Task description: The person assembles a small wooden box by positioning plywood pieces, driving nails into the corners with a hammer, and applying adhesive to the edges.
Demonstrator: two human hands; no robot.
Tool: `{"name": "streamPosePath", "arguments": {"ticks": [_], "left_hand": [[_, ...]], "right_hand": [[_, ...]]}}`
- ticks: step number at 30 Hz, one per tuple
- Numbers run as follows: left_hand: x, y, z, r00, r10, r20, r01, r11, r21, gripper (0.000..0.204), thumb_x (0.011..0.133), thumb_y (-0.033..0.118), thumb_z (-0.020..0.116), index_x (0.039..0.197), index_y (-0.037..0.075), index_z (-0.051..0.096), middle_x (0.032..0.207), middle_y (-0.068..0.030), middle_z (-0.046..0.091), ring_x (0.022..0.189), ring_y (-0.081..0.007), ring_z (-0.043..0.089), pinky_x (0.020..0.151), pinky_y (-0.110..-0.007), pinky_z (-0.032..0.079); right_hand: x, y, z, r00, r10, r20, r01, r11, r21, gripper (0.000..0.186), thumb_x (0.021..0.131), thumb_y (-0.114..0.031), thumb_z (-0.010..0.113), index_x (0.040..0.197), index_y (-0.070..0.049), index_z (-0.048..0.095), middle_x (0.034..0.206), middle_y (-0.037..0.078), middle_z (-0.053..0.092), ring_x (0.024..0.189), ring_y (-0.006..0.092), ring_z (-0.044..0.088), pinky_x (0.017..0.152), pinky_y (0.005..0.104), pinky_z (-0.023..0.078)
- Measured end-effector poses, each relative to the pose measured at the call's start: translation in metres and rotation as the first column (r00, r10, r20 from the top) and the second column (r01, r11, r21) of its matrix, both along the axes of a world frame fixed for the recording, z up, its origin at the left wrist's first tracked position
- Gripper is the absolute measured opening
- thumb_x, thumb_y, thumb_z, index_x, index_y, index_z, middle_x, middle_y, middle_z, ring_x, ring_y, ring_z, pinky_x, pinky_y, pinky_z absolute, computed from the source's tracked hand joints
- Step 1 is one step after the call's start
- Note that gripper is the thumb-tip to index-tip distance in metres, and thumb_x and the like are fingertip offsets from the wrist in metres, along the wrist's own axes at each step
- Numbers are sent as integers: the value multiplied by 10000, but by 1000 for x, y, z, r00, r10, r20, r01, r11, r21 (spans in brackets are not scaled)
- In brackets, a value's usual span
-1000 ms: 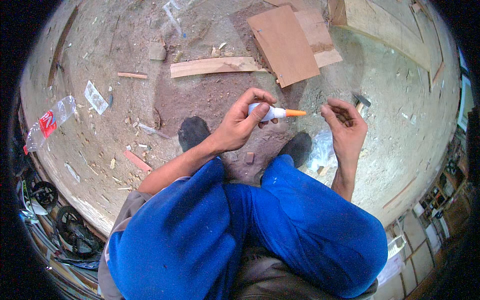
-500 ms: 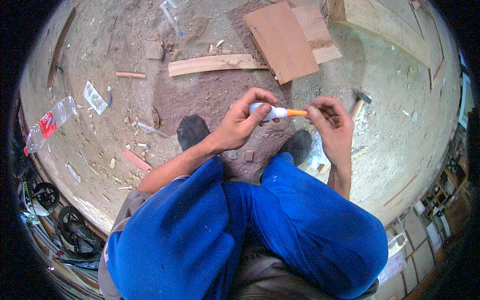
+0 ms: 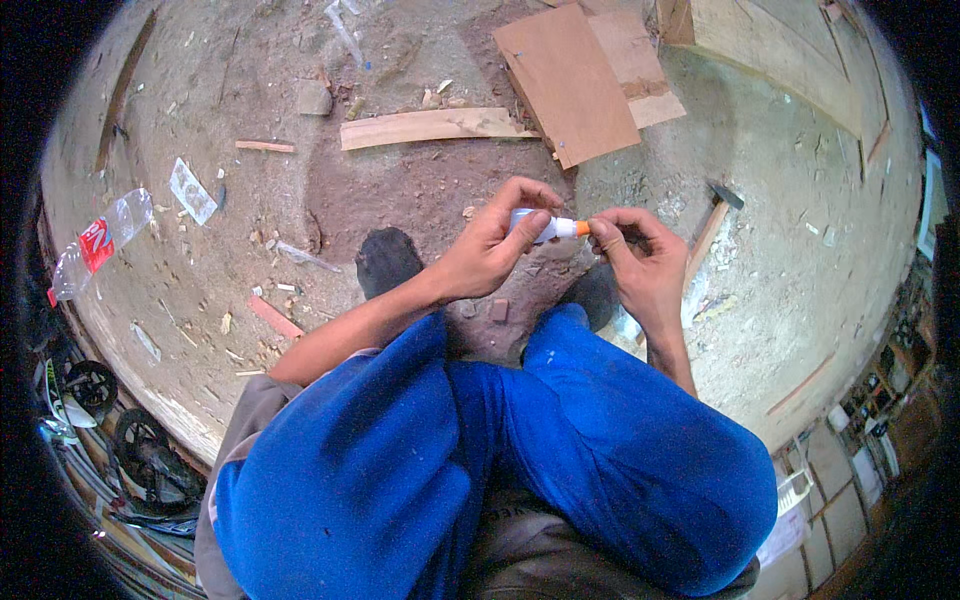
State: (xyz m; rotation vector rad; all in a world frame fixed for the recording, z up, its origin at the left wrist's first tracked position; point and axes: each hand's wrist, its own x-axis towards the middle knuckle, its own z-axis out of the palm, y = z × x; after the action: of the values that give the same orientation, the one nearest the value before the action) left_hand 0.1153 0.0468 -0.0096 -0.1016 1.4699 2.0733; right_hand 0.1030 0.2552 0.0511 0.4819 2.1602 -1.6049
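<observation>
My left hand [image 3: 490,245] is closed around a small white squeeze bottle [image 3: 553,228] with an orange tapered tip [image 3: 582,228], held sideways in front of me. My right hand [image 3: 645,270] has its thumb and index finger pinched on that orange tip, covering its far end. Both hands are above my blue-trousered legs [image 3: 620,440] and dark-shod feet [image 3: 385,262]. Just beyond my right hand a hammer [image 3: 712,220] with a wooden handle lies on the dirt floor.
Thin brown boards [image 3: 565,85], a narrow wood strip [image 3: 430,132] and a long plank [image 3: 765,65] lie ahead. Several scraps litter the floor [image 3: 250,190]. A crushed plastic bottle [image 3: 95,250] lies left. A wheeled object [image 3: 135,440] stands at lower left.
My right hand has moved left from a short distance away onto the orange tip and now covers part of it. My left hand holds the bottle in nearly the same place.
</observation>
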Motion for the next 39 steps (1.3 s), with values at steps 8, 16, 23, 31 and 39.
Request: {"name": "streamPosePath", "arguments": {"ticks": [8, 16, 23, 31, 39], "left_hand": [[-36, -17, -28, 882, 107, -459, -328, 838, -435, 371, 971, 208, 673, 1263, 13, 555, 1177, -133, 607, 1047, -223, 600, 864, -336, 511], [-65, -22, -24, 949, 170, -265, -270, 874, -405, 256, 986, 194, 655, 1170, 19, 622, 1120, -76, 656, 1008, -155, 631, 881, -325, 516], [-12, 28, -38, 878, -297, -375, 48, 834, -549, 256, 875, 164, 718, 1065, 12, 637, 983, -162, 658, 942, -312, 664, 819, -423, 548], [-9, 54, -67, 678, -538, -502, 29, 701, -713, 403, 809, 187, 761, 1145, 8, 629, 1147, -173, 605, 1077, -359, 608, 915, -458, 545], [0, 56, -79, 650, -513, -560, -31, 719, -695, 393, 825, 144, 732, 1191, 30, 642, 1178, -197, 624, 1130, -388, 593, 981, -458, 494]], "right_hand": [[15, 21, -24, 931, 324, -165, -213, 853, 476, 124, 882, -98, 754, 948, -2, 710, 848, 141, 717, 691, 237, 688, 643, 333, 543], [26, 32, -44, 970, 207, -131, -125, 878, 462, 144, 912, -123, 736, 1009, -18, 730, 907, 132, 733, 788, 227, 700, 688, 344, 545], [7, 87, -80, 991, 114, -76, -67, 887, 456, 212, 934, -143, 719, 1081, 9, 739, 1000, 144, 754, 925, 201, 712, 849, 313, 540], [1, 85, -84, 969, 241, -48, -195, 872, 449, 241, 907, -143, 704, 1074, 27, 736, 1024, 199, 746, 954, 292, 725, 860, 367, 538], [1, 82, -82, 970, 243, 29, -240, 918, 315, 227, 908, -139, 704, 1049, 35, 739, 948, 189, 752, 877, 243, 718, 800, 348, 532]]}}
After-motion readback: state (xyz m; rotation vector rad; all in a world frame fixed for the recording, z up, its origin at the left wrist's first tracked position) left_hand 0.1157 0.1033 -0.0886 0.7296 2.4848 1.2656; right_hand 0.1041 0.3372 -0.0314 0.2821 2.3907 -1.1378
